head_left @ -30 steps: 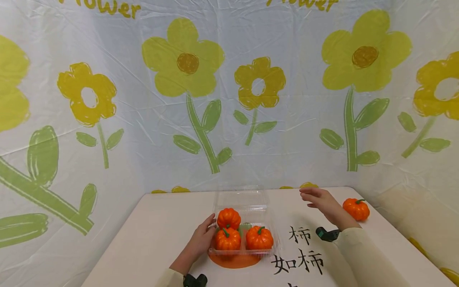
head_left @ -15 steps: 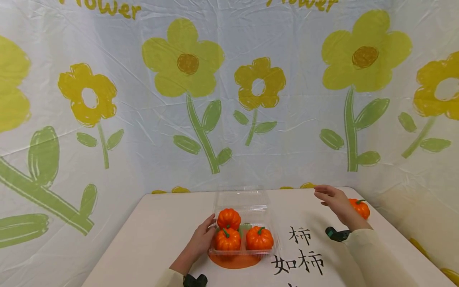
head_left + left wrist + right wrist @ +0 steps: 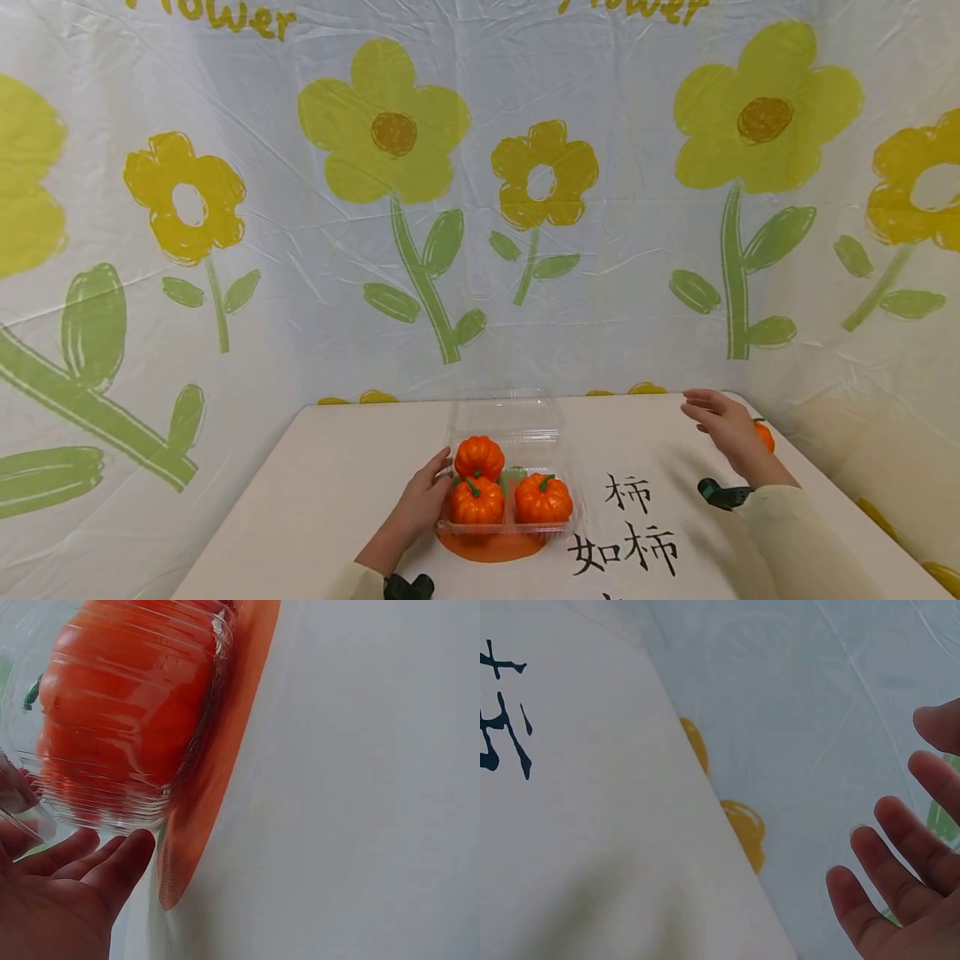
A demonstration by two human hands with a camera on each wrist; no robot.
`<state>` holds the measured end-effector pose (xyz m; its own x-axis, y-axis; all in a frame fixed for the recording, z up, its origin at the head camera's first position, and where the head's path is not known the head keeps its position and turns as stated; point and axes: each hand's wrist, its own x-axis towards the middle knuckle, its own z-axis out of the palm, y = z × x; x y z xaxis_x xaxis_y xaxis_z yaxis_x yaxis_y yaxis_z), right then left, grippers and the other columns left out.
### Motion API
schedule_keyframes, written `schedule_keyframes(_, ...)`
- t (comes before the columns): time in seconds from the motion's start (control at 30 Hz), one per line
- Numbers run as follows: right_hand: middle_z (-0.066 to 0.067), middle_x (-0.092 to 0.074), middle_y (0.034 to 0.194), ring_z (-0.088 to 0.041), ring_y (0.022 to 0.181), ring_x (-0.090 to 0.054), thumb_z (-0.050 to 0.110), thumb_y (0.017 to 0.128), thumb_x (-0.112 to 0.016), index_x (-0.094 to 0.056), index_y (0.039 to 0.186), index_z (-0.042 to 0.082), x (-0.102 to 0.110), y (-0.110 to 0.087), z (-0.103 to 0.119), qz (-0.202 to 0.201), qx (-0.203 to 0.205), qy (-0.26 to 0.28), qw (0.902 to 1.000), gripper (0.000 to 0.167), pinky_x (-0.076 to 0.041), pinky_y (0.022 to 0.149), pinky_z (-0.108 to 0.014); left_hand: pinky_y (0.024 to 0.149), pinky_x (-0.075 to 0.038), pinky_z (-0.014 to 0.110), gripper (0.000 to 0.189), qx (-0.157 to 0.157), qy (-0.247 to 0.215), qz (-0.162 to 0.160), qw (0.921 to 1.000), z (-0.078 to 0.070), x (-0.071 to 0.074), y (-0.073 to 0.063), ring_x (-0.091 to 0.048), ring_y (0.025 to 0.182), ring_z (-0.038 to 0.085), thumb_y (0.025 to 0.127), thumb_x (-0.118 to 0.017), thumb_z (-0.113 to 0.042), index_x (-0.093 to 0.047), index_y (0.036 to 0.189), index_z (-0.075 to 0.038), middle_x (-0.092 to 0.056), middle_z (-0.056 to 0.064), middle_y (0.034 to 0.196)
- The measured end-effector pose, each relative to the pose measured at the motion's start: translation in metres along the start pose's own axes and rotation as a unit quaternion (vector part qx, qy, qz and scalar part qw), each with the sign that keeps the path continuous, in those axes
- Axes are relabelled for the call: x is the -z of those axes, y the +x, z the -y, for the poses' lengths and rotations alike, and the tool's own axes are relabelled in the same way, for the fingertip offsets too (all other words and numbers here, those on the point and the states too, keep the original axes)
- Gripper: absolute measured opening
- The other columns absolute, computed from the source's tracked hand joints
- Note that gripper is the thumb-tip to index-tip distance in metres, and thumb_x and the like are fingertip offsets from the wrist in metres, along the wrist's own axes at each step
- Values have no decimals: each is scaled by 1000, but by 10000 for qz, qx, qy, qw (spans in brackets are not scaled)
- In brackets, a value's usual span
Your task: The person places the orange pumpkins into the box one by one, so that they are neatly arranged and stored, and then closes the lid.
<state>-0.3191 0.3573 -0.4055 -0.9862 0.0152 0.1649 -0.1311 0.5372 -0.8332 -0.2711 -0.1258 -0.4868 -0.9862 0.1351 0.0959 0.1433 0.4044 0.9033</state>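
Right grip (image 3: 735, 431) moved rightward, lone pumpkin (image 3: 766, 436) partly hidden behind it.

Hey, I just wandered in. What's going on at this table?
A person has their left hand against the side of a clear plastic box, its lid standing open. Three small orange pumpkins sit inside. The right hand is empty, raised over the table, partly hiding a fourth pumpkin outside the box.

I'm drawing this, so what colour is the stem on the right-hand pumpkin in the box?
Green. The pumpkin stem shows best in the head view.
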Motion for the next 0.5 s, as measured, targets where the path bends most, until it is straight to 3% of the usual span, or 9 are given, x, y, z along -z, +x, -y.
schedule_keyframes(0.07, -29, -39, 145, -36, 120, -52, 45, 98, -49, -36, 144, -1, 2, -1, -3, 14, -168, 76, 9998, 66, -47, 100, -56, 104, -41, 58, 56, -21, 3, 5, 10000, 0, 0, 0, -45, 133, 42, 99, -44, -19, -29, 152, -9, -44, 20, 148)
schedule_keyframes(0.17, -31, -34, 147, -50, 127, -41, 47, 97, -48, -32, 145, -1, 6, -3, -6, 34, -306, -20, 9995, 70, -42, 99, -66, 105, -41, 58, 56, -22, -4, 5, 10000, -1, 0, -1, -45, 133, 42, 99, -44, -19, -29, 152, -9, -44, 20, 148)
schedule_keyframes(0.33, -33, -38, 142, -50, 123, -45, 46, 97, -50, -39, 141, -2, 12, -6, -8, -282, -206, -832, 9959, 66, -57, 83, -42, 105, -41, 58, 55, 27, 28, -2, 10000, -2, 0, -1, -45, 134, 41, 100, -43, -19, -29, 152, -10, -44, 19, 148)
schedule_keyframes(0.43, -33, -42, 138, -49, 119, -47, 43, 96, -52, -43, 138, -1, 14, -7, -10, -551, -125, -1143, 9918, 61, -58, 71, -31, 105, -40, 58, 55, 79, 54, -3, 10000, -2, 0, -1, -45, 134, 41, 99, -42, -19, -29, 153, -11, -43, 18, 148)
schedule_keyframes(0.5, -34, -45, 134, -48, 117, -47, 39, 96, -53, -46, 135, -2, 15, -7, -13, -753, 20, -1397, 9873, 56, -55, 72, -32, 105, -40, 59, 55, 72, 79, -2, 9999, -2, 0, 0, -45, 134, 41, 99, -41, -19, -29, 153, -10, -44, 19, 148)
